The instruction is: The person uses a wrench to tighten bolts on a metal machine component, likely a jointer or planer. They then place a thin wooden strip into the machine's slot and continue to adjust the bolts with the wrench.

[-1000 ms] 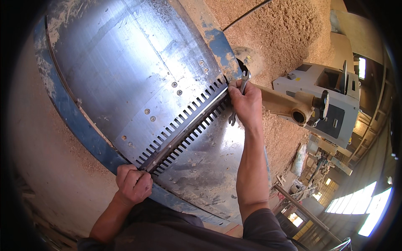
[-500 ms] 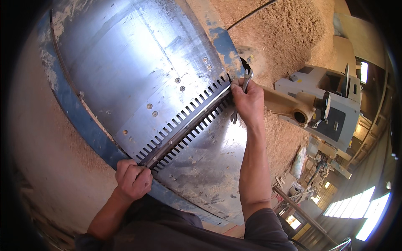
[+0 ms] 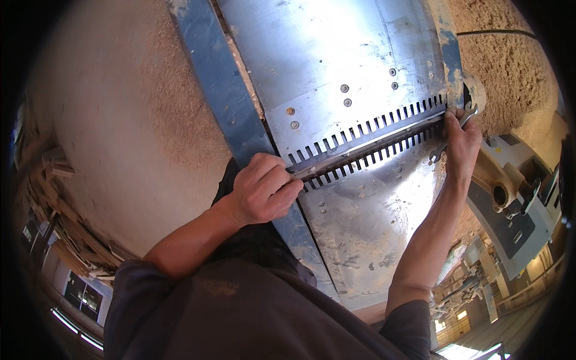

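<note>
Between both hands [image 3: 264,195], slotted steel table [image 3: 360,138].

A single head-worn fisheye camera looks steeply down from close above onto a metal machine table [image 3: 360,54], with the wearer's dark shirt [image 3: 240,312] at the lower edge. Both forearms enter from below. Straight edges bend near the rim, and the corners are black.

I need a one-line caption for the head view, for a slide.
Two bare hands, left hand and right hand, grip opposite ends of a long metal strip between slotted steel tables.
</note>
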Motion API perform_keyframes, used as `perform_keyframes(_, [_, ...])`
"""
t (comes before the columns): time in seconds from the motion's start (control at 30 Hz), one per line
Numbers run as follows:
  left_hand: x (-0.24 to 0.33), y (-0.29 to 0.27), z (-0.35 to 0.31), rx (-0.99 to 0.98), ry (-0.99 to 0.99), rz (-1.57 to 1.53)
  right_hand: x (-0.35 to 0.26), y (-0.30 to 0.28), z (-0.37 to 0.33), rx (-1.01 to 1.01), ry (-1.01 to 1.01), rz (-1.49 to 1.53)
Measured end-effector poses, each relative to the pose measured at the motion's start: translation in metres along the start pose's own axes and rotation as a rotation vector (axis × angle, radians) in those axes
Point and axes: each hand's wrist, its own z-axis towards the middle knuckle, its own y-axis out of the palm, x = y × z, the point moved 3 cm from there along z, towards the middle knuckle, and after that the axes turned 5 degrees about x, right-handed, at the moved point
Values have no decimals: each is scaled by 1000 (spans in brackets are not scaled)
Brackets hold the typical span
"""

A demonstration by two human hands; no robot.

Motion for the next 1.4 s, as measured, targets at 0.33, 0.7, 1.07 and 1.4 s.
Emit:
perform_keyframes(0.33, [0, -1, -2, -23, -38, -5, -3, 1, -1, 25, -20, -7])
perform_keyframes(0.7, [0, 0, -3, -26, -41, -7, 1, 0, 1, 11, -32, 50])
perform_keyframes(1.07, [-2, -1, 0, -23, -9, -30, -3, 0, -4, 25, -45, 29])
perform_keyframes(1.4, [8, -3, 14, -29, -71, -56, -7, 3, -7, 55, 16, 45])
